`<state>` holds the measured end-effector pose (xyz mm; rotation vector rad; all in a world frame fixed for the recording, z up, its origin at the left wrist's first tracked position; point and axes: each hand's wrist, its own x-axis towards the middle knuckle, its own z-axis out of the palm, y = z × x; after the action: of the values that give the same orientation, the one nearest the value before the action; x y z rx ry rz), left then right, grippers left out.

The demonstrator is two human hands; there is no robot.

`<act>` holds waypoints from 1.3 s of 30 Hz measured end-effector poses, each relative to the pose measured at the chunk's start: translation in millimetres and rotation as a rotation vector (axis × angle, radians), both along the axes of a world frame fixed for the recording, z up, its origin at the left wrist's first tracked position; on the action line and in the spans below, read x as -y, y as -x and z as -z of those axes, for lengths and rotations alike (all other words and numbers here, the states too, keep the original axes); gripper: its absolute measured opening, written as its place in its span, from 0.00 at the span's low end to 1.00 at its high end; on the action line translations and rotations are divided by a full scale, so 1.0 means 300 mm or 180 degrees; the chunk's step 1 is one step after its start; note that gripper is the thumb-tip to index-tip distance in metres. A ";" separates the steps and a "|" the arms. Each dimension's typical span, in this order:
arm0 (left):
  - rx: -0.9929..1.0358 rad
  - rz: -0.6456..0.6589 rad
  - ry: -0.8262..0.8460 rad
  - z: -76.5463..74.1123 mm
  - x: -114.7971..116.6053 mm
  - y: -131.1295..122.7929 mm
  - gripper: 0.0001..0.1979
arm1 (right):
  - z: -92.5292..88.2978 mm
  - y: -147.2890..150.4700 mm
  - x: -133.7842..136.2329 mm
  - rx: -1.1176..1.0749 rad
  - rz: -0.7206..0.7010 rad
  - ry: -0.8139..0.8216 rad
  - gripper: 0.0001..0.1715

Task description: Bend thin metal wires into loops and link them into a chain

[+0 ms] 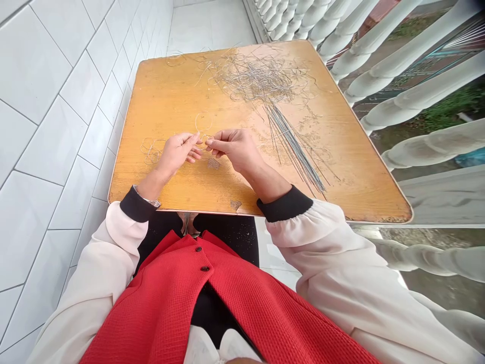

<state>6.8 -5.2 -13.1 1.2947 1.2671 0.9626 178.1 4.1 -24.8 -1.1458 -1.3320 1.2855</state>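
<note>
My left hand (178, 151) and my right hand (233, 146) meet over the middle of a wooden table (170, 101), fingertips pinched together on a thin piece of wire (203, 124) that loops up above them. A few bent wire loops (151, 150) lie flat on the table just left of my left hand. To the right of my right hand lies a bundle of straight wires (293, 149). Farther back sits a tangled heap of wire (261, 78).
A white tiled wall (56, 101) runs along the left of the table. A white balustrade (379, 50) stands on the right, with ground and plants beyond. The table's near edge has chipped spots (235, 204). My lap in red and black cloth is below.
</note>
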 end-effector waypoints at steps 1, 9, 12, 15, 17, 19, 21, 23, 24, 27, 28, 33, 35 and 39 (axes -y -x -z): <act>0.0028 -0.0072 -0.0031 -0.002 -0.001 0.001 0.15 | -0.001 0.003 0.002 0.0033 0.0020 -0.0034 0.16; 0.0236 -0.0304 -0.0228 -0.021 0.001 0.005 0.08 | -0.012 0.018 0.013 0.0136 -0.0054 -0.0028 0.14; 0.0296 -0.0238 -0.0211 -0.019 0.003 0.005 0.08 | -0.005 0.019 0.012 0.0084 -0.0059 -0.0063 0.13; 0.0331 -0.0133 -0.0201 -0.017 0.004 0.004 0.08 | -0.001 0.023 0.017 0.0013 -0.0008 -0.0095 0.13; 0.0351 -0.0068 -0.0202 -0.016 0.007 0.003 0.09 | 0.000 0.029 0.021 -0.0065 0.0018 -0.0097 0.12; 0.0363 0.0003 -0.0191 -0.016 0.009 0.002 0.09 | 0.001 0.035 0.026 -0.0151 0.0072 -0.0113 0.13; 0.0349 0.0047 -0.0174 -0.016 0.011 0.001 0.08 | 0.000 0.040 0.030 -0.0206 0.0130 -0.0129 0.14; 0.0328 -0.0023 -0.0189 -0.014 0.010 0.003 0.08 | -0.001 0.043 0.032 -0.0212 0.0115 -0.0116 0.14; 0.0329 -0.0082 -0.0203 -0.012 0.009 0.004 0.08 | -0.002 0.043 0.033 -0.0209 0.0079 -0.0098 0.14; 0.0406 -0.0200 -0.0205 -0.006 0.001 0.008 0.07 | -0.007 0.039 0.034 -0.0244 -0.0005 -0.0024 0.14; 0.0453 -0.0226 -0.0185 -0.003 -0.002 0.010 0.07 | -0.008 0.036 0.035 -0.0271 -0.0005 0.0016 0.14; 0.0822 -0.0397 -0.0135 0.009 -0.014 0.014 0.05 | -0.007 0.028 0.037 -0.0360 -0.0132 0.0357 0.11; 0.0938 -0.0367 -0.0055 0.011 -0.015 0.014 0.05 | 0.001 0.029 0.035 -0.0350 -0.0229 0.0397 0.11; 0.0970 -0.0263 0.0149 0.006 -0.016 0.015 0.06 | 0.014 0.034 0.033 -0.0371 -0.0206 0.0373 0.15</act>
<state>2.5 -0.5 -14.8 1.0206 1.1052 1.1347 168.0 -5.8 -29.1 -1.0972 -1.2301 1.4715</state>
